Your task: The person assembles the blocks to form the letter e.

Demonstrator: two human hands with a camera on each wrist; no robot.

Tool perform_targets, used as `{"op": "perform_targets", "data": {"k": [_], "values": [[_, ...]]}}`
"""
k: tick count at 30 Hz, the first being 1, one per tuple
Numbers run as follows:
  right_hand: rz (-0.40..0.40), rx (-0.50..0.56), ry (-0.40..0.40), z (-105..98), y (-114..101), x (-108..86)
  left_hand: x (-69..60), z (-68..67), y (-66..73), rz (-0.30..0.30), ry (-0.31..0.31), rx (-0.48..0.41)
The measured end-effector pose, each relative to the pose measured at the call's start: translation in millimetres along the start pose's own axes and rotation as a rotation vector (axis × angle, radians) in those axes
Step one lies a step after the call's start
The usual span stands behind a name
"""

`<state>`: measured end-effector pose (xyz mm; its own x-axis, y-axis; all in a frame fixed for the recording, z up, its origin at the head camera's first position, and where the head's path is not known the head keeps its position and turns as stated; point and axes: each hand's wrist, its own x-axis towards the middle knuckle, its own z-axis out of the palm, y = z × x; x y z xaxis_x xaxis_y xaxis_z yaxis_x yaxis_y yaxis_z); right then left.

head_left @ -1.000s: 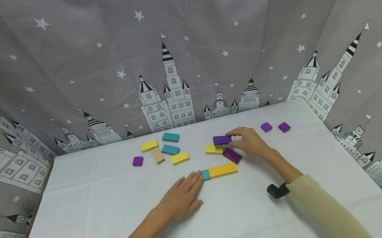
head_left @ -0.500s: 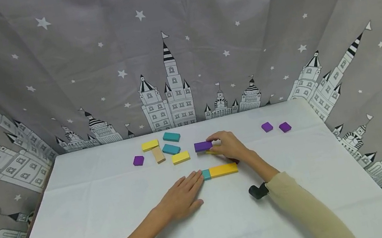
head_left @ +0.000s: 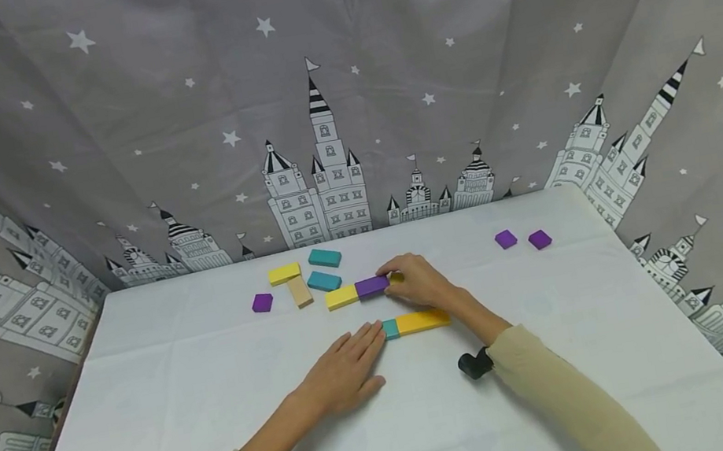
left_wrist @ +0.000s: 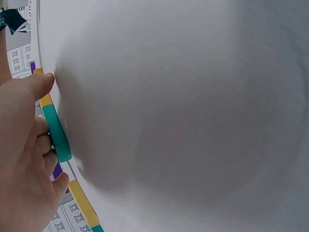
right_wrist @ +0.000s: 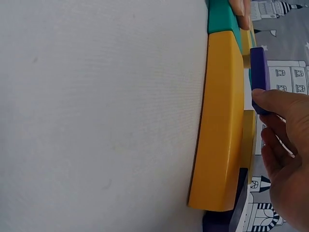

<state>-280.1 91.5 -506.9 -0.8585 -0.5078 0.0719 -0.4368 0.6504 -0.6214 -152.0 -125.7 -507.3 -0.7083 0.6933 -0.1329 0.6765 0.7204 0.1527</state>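
Clamping a purple block [head_left: 370, 288] between thumb and fingers of the right hand [head_left: 420, 282], just beside a yellow block [head_left: 341, 298], at one o'clock from the left hand [head_left: 338, 377], touching a teal block [head_left: 390, 330] with straight left fingers, thumb apart

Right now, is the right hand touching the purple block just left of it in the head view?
Touching. The right wrist view shows it plainly: the right hand has its fingers pressed over one end of the purple block, no gap.
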Motion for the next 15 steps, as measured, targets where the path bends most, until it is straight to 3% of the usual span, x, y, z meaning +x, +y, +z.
{"op": "perform_targets", "data": {"k": [15], "values": [[0.021,-0.063,-0.006,3.0,1.2,1.0,-0.5,-0.7,-0.1,0.006,0.002,-0.01]]}}
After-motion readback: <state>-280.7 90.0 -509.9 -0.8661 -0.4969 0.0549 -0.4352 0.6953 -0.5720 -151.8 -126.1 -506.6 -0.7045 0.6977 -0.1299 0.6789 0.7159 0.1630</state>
